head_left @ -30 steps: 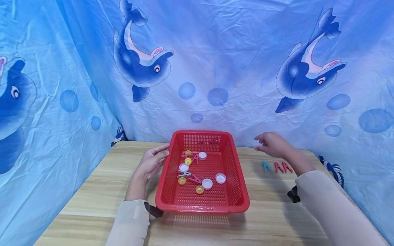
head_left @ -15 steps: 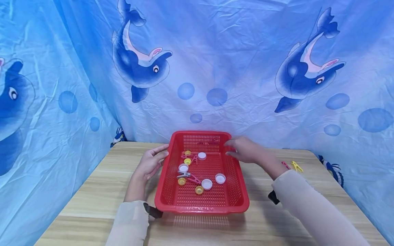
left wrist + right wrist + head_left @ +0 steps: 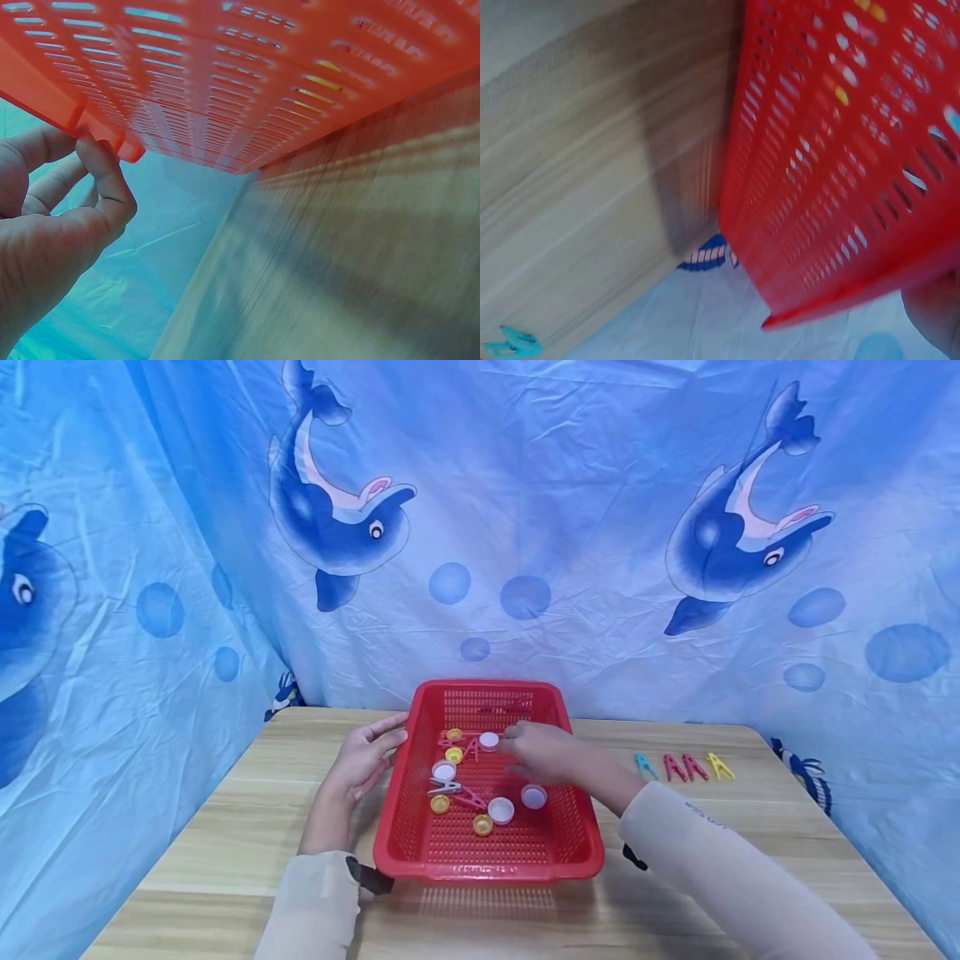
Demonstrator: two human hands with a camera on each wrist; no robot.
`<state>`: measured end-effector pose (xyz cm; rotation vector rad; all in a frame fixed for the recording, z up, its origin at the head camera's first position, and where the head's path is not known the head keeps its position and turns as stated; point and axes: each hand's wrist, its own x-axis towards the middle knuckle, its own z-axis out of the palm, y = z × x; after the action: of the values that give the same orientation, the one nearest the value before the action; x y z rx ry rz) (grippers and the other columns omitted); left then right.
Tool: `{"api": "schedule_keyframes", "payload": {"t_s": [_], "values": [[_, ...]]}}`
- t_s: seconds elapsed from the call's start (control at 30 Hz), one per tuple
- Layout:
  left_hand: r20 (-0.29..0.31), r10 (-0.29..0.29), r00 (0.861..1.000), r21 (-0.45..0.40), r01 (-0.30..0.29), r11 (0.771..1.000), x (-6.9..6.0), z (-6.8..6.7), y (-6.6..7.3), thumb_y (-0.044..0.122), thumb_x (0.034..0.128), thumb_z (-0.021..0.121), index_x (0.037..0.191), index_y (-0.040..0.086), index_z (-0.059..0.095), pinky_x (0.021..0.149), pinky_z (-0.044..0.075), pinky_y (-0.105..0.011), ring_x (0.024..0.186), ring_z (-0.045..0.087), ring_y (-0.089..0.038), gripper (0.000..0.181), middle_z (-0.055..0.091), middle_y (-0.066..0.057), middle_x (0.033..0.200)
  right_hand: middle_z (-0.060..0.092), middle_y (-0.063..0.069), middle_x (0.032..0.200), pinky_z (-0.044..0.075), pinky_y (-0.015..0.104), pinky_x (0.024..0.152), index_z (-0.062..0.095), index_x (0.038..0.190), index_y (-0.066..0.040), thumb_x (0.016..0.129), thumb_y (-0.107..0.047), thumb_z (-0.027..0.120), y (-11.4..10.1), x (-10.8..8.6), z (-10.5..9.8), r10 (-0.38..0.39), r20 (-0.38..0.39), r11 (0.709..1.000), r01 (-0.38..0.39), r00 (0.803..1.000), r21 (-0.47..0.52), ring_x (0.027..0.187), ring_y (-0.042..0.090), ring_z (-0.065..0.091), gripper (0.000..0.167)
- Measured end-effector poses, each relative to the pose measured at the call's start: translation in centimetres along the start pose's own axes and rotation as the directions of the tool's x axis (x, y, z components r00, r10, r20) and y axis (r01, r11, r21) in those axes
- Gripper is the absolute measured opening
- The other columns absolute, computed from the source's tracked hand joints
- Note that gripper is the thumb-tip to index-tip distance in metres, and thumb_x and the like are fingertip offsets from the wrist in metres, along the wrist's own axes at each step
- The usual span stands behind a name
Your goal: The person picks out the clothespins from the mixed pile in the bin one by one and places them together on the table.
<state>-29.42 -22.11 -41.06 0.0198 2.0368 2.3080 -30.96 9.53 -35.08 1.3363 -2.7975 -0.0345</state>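
Note:
A red plastic basket point(image 3: 487, 870) sits on the wooden table. On its left rim, my left hand point(image 3: 363, 762) holds the edge between thumb and fingers; the left wrist view shows the thumb point(image 3: 109, 176) against the rim. Over the basket's right wall reaches my right hand point(image 3: 546, 755), fingers loosely bent, with nothing visible in them. Closest to it lie a white round cap point(image 3: 489, 742) and another white cap point(image 3: 533, 796). Also inside are several yellow caps point(image 3: 482, 824), pink clothespins point(image 3: 471, 798) and a grey clothespin point(image 3: 444, 787). The basket wall mostly hides my right hand in the right wrist view.
Right of the basket, a teal clothespin point(image 3: 645, 765), two pink clothespins point(image 3: 684, 767) and a yellow clothespin point(image 3: 720, 767) lie in a row on the table point(image 3: 225, 835). A blue dolphin-print cloth point(image 3: 600, 652) hangs behind the table and along its left.
My right hand has moved left from above the clothespin row, across the rim and into the basket. My left hand has stayed on the rim.

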Motion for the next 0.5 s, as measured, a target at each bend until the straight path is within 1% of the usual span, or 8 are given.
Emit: {"api": "schedule_keyframes", "payload": {"t_s": [0.1,0.3,0.4,0.5], "values": [[-0.005,-0.002,1.0,0.008,0.002,1.0,-0.1,-0.1,0.0,0.025,0.0989,0.07,0.151,0.016,0.052,0.096,0.056,-0.038,0.128,0.061,-0.03,0.056,0.055,-0.008,0.149,0.07,0.002,0.131,0.055,0.042,0.101,0.068,0.136,-0.02,0.088,-0.026,0.083,-0.8,0.4,0.5,-0.006,0.031,1.0,0.006,1.0,0.008,0.127,0.023,0.062,0.051],[-0.014,-0.014,1.0,0.021,0.014,1.0,0.0,0.0,0.0,0.026,0.0986,0.071,0.151,0.018,0.052,0.097,0.056,-0.038,0.128,0.061,-0.029,0.056,0.056,-0.006,0.148,0.069,-0.002,0.132,0.054,0.042,0.102,0.067,0.138,-0.023,0.086,-0.034,0.083,-1.8,0.9,1.6,-0.011,0.097,1.0,0.013,0.995,-0.024,0.128,0.022,0.061,0.056],[-0.012,-0.012,1.0,0.014,0.012,1.0,0.1,-0.1,0.0,0.024,0.0998,0.069,0.151,0.017,0.052,0.097,0.056,-0.037,0.129,0.06,-0.03,0.054,0.056,-0.007,0.148,0.068,-0.004,0.132,0.053,0.042,0.103,0.066,0.139,-0.026,0.086,-0.037,0.083,-2.2,1.1,2.1,-0.022,0.136,0.999,0.026,0.99,-0.028,0.129,0.021,0.06,0.057],[-0.006,-0.012,1.0,-0.004,0.012,1.0,0.1,-0.1,0.0,0.021,0.1008,0.067,0.15,0.014,0.052,0.096,0.056,-0.036,0.129,0.06,-0.031,0.052,0.056,-0.01,0.148,0.067,-0.006,0.134,0.053,0.042,0.103,0.064,0.141,-0.029,0.086,-0.036,0.083,-2.4,1.1,2.7,-0.039,0.171,0.999,0.042,0.985,-0.015,0.131,0.02,0.059,0.058]]}}
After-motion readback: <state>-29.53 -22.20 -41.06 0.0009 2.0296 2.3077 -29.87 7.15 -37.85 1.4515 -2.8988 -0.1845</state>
